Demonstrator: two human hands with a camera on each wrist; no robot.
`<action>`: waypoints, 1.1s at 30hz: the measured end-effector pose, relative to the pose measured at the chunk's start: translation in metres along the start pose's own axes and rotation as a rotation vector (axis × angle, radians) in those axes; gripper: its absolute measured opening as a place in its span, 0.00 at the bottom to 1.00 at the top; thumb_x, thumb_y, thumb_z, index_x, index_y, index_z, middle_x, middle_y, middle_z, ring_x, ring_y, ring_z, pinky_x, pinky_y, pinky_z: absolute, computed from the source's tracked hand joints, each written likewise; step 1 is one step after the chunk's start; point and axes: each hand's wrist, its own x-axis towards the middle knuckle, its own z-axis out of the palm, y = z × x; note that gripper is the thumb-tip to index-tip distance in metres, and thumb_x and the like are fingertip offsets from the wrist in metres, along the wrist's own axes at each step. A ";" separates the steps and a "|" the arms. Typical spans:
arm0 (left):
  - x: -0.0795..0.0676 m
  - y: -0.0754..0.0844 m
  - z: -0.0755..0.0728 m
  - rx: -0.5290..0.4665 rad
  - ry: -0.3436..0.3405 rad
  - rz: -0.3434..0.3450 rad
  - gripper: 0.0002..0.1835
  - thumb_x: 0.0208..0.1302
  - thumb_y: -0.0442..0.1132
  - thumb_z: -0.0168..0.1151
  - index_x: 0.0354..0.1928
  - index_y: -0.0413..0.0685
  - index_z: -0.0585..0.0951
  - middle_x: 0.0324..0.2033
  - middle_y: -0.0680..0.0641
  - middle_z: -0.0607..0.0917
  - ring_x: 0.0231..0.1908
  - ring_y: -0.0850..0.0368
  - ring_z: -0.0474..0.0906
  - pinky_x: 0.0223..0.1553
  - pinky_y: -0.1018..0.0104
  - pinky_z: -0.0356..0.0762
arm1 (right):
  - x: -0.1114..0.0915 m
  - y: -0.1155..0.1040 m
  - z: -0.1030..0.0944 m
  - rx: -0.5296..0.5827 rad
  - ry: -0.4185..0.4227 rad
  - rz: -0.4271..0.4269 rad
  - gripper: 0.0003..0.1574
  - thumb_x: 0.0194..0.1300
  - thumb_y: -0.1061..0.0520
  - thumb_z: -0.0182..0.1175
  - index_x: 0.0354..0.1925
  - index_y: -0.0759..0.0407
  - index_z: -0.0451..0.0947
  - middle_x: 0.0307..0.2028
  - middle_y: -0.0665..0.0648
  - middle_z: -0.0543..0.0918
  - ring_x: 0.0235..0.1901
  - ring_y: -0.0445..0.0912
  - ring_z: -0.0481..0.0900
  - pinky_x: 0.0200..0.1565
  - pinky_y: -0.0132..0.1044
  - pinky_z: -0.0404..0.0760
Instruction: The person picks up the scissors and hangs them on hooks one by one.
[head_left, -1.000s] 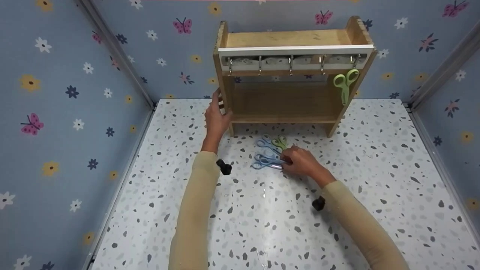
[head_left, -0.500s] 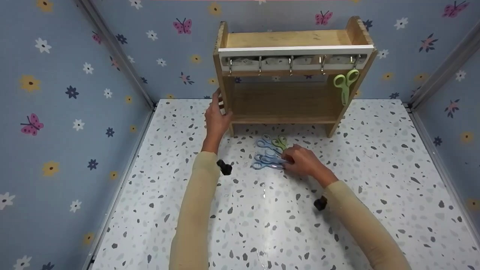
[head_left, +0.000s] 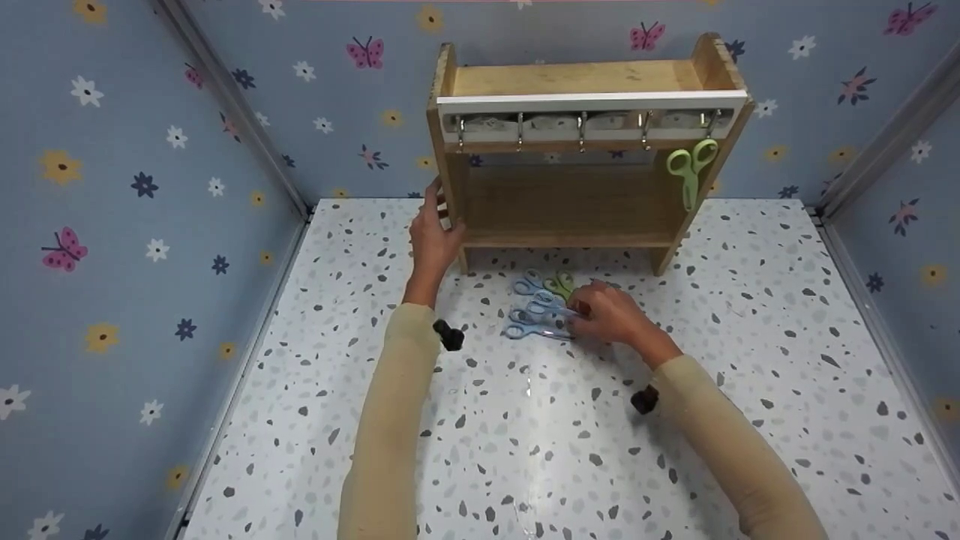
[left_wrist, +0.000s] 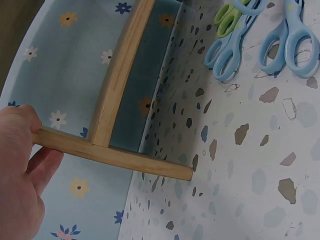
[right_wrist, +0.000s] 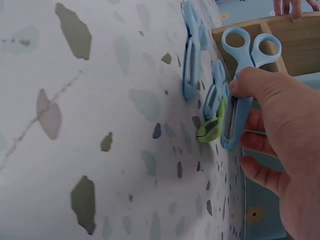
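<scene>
In the head view my left hand (head_left: 433, 236) grips the left side panel of a small wooden shelf rack (head_left: 570, 243). The left wrist view has thumb and fingers round that panel. My right hand (right_wrist: 295, 125) pinches a pair of light blue scissors (right_wrist: 243, 57) by the middle, its handle loops upward and free of the table in the right wrist view. Below it lie other blue scissors (right_wrist: 191, 65) and a green pair (right_wrist: 212, 128) on the speckled table. Another green pair of scissors (head_left: 691, 176) hangs from the rack's rightmost hook.
A white rail with several metal hooks (head_left: 581, 131) runs across the rack's upper front. The rack stands near the patterned back wall (head_left: 375, 105). Side walls bound the speckled table (head_left: 525, 450) at left and right.
My right hand has lifted one pair of blue scissors slightly off the group and moved a little up and right. The left hand has stayed on the rack.
</scene>
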 end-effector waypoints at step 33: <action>0.001 -0.002 0.001 -0.018 -0.008 -0.012 0.43 0.77 0.31 0.68 0.89 0.49 0.63 0.74 0.33 0.82 0.69 0.34 0.87 0.66 0.37 0.90 | 0.009 -0.006 -0.032 -0.030 0.018 0.014 0.11 0.73 0.58 0.71 0.50 0.60 0.91 0.43 0.62 0.92 0.44 0.56 0.83 0.48 0.55 0.88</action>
